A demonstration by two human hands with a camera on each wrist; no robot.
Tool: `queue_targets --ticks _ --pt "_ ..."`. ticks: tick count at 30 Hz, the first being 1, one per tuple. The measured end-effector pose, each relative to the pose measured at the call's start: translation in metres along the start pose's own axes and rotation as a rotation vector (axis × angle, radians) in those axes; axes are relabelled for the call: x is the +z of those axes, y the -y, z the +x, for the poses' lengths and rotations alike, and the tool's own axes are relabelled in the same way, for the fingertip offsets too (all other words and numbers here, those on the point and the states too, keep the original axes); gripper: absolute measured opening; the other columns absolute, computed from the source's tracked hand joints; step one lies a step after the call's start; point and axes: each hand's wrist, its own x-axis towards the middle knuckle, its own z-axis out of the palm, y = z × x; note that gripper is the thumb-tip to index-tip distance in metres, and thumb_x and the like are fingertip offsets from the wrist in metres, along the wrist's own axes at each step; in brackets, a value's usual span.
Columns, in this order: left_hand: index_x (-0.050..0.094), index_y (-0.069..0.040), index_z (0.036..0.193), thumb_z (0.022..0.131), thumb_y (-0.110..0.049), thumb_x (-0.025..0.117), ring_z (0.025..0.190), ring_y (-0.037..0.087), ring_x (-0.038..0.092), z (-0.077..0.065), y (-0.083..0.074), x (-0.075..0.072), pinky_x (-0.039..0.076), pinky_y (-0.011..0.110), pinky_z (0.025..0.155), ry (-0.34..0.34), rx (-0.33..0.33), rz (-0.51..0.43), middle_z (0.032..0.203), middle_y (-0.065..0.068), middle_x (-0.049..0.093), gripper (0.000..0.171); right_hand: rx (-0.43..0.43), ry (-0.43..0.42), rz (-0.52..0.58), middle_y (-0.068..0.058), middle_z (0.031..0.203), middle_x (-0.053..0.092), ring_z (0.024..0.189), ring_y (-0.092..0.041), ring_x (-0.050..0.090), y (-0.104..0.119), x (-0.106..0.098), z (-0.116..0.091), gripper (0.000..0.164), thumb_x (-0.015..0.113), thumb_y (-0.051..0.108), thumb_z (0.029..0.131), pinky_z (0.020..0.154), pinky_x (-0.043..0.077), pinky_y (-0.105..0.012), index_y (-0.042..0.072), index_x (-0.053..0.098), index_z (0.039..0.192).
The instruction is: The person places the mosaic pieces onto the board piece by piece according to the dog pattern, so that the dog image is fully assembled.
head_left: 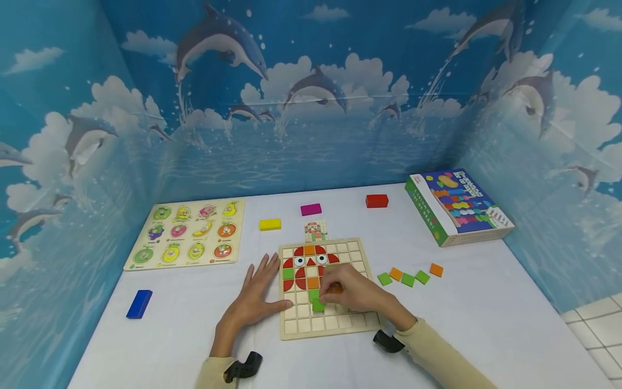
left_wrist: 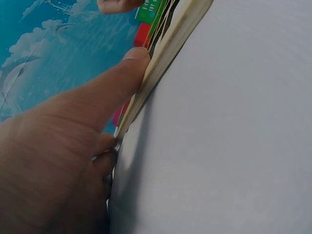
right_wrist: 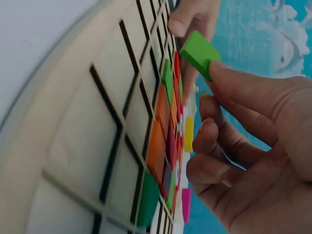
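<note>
A wooden grid board (head_left: 303, 326) lies on the white table, its upper left cells filled with red, orange, green and eye-printed tiles in a face-like pattern. My right hand (head_left: 353, 290) is over the board, pinching a green square tile (right_wrist: 201, 54) between thumb and fingertip. That tile is tilted above the cells, just below a green tile (head_left: 313, 295) in the grid. My left hand (head_left: 256, 296) rests at the board's left edge with fingers spread, its thumb (left_wrist: 131, 63) touching the rim. A small pattern card (head_left: 316, 230) lies against the board's far edge.
Several loose green and orange tiles (head_left: 407, 280) lie right of the board. A fruit picture board (head_left: 186, 246) is at the back left, a boxed game (head_left: 459, 208) at the back right. Blue (head_left: 139, 304), yellow (head_left: 270, 224), magenta (head_left: 311, 209) and red (head_left: 377, 201) blocks sit around.
</note>
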Motion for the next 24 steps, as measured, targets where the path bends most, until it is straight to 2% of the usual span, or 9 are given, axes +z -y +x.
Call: queue_targets --ticks 7,10,24 --pt "0.028 -0.017 0.173 0.085 -0.048 0.090 0.169 0.024 0.003 -0.001 -0.002 0.000 -0.005 0.054 0.136 -0.010 0.015 0.009 0.181 0.000 0.019 0.112 0.036 0.013 -0.156 0.011 0.086 0.063 0.080 -0.010 0.056 0.006 0.013 0.003 0.015 0.090 0.014 0.090 0.072 0.049 -0.022 0.020 0.080 0.081" --pt "0.027 -0.017 0.173 0.086 -0.049 0.090 0.169 0.022 0.002 -0.001 -0.002 0.000 -0.006 0.052 0.136 -0.009 0.013 0.012 0.181 -0.001 0.018 0.112 0.040 0.010 -0.167 0.010 0.087 0.063 0.080 -0.008 0.056 0.007 0.014 0.004 0.013 0.090 0.014 0.089 0.072 0.049 -0.023 0.019 0.081 0.081" --pt "0.031 -0.013 0.171 0.084 -0.049 0.090 0.168 0.031 0.006 -0.002 0.002 0.003 -0.006 0.055 0.135 -0.053 0.079 -0.040 0.179 0.008 0.024 0.111 0.068 -0.034 -0.164 0.015 0.082 0.061 0.076 -0.003 0.053 0.008 0.021 0.005 0.015 0.093 0.013 0.086 0.065 0.047 -0.022 0.020 0.083 0.078"
